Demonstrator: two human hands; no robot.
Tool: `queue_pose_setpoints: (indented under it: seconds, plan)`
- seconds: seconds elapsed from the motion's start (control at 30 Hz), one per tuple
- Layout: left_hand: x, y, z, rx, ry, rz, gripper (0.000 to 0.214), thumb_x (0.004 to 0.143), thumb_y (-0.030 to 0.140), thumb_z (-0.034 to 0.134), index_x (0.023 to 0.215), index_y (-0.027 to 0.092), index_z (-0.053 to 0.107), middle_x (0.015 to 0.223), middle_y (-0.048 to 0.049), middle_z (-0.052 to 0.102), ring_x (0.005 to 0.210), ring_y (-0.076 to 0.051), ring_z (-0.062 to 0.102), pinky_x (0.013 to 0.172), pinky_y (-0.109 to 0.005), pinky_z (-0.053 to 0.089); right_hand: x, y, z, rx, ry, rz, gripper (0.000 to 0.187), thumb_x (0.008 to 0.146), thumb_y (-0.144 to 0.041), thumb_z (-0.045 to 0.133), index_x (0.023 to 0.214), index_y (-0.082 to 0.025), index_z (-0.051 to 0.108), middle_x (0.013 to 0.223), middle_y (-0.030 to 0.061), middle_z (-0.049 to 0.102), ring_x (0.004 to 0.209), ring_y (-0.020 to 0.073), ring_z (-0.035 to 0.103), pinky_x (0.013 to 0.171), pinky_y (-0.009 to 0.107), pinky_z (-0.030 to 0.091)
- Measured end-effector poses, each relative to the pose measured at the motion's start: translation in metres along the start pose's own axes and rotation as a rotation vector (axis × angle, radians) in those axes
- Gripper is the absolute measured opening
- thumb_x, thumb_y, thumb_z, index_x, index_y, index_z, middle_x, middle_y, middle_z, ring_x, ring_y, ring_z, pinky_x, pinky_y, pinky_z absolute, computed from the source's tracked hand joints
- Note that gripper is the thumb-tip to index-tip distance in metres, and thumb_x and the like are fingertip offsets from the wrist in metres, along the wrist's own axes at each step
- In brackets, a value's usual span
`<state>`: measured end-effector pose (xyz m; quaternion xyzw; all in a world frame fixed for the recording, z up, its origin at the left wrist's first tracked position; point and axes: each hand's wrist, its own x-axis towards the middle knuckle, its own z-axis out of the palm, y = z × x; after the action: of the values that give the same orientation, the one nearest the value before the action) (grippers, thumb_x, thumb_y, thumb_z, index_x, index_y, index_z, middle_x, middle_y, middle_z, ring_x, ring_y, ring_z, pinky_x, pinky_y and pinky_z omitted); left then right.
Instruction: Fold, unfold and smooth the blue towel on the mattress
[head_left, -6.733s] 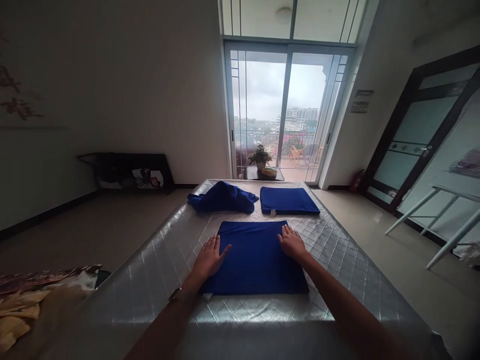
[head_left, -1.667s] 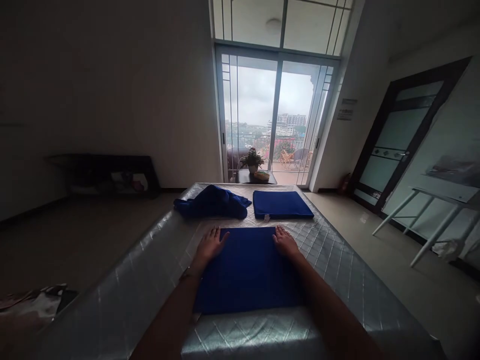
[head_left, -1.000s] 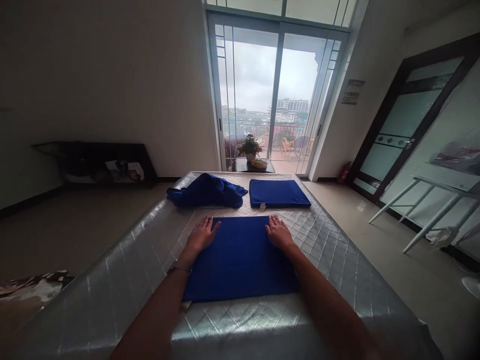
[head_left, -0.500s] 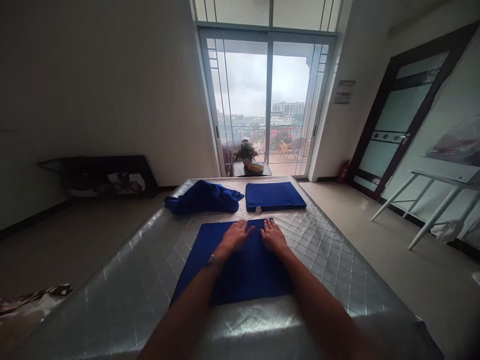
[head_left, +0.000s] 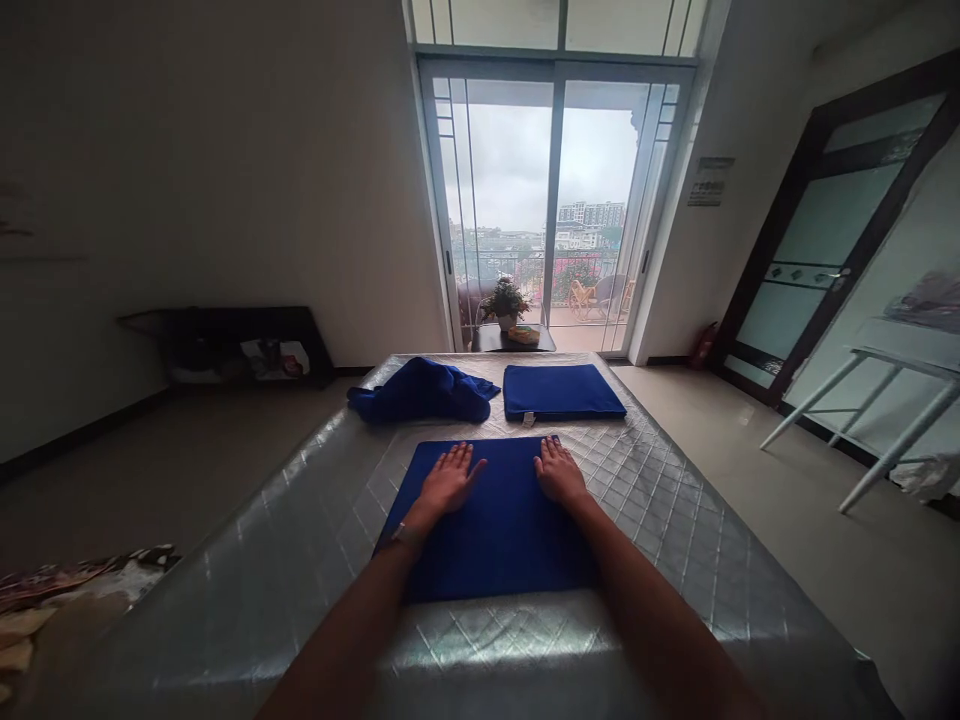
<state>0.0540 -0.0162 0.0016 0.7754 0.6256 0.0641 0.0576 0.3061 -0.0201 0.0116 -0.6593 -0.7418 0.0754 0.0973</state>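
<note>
Flatly, the left hand and the right hand are resting released on the folded blue cloth, which is lying between the side edges of the silver quilted surface, leaving wide margins. Right fingertips are touching the cloth's far right corner. Beyond, a crumpled blue cloth is hugging the far left corner; a second folded cloth is occupying the far right.

The nearest blue cloth looks smooth and matt, the silvery quilted cover glossy.
</note>
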Motion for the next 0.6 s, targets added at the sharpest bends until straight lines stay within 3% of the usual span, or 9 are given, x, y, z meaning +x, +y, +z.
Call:
queue_pose_setpoints:
  seconds: [0.1, 0.2, 0.4, 0.6]
  plan:
    - [-0.013, -0.041, -0.001, 0.055, 0.031, -0.091, 0.082, 0.101, 0.064, 0.006, 0.159, 0.011, 0.029, 0.167, -0.0154, 0.024, 0.155, -0.028, 0.020, 0.125, -0.050, 0.018, 0.000, 0.000, -0.001, -0.009, -0.006, 0.003, 0.062, 0.106, -0.036, 0.023, 0.159, -0.004, 0.027, 0.167, 0.0138, 0.021, 0.156, 0.0218, 0.012, 0.125, 0.036, 0.011]
    - [-0.022, -0.061, 0.000, 0.070, 0.068, -0.130, 0.085, 0.100, 0.065, 0.004, 0.158, 0.009, 0.030, 0.166, -0.0177, 0.024, 0.155, -0.030, 0.020, 0.124, -0.050, 0.020, -0.001, -0.001, -0.001, -0.028, 0.000, 0.003, 0.062, 0.106, -0.035, 0.024, 0.159, -0.004, 0.027, 0.167, 0.0146, 0.022, 0.156, 0.0221, 0.014, 0.124, 0.037, 0.012]
    - [-0.028, -0.053, -0.005, 0.052, 0.092, -0.139, 0.088, 0.100, 0.065, 0.004, 0.158, 0.003, 0.030, 0.165, -0.0209, 0.025, 0.155, -0.031, 0.021, 0.124, -0.048, 0.022, -0.004, -0.005, -0.006, -0.109, 0.013, 0.009, 0.060, 0.105, -0.033, 0.024, 0.158, -0.005, 0.029, 0.166, 0.0156, 0.024, 0.155, 0.0219, 0.017, 0.124, 0.039, 0.017]
    - [-0.029, -0.051, -0.007, 0.059, 0.087, -0.150, 0.089, 0.099, 0.065, 0.002, 0.158, 0.003, 0.027, 0.166, -0.0198, 0.023, 0.155, -0.030, 0.020, 0.125, -0.046, 0.020, -0.022, -0.011, -0.015, -0.172, 0.120, -0.042, 0.059, 0.104, -0.030, 0.026, 0.155, -0.001, 0.035, 0.163, 0.0179, 0.031, 0.154, 0.0225, 0.023, 0.125, 0.038, 0.013]
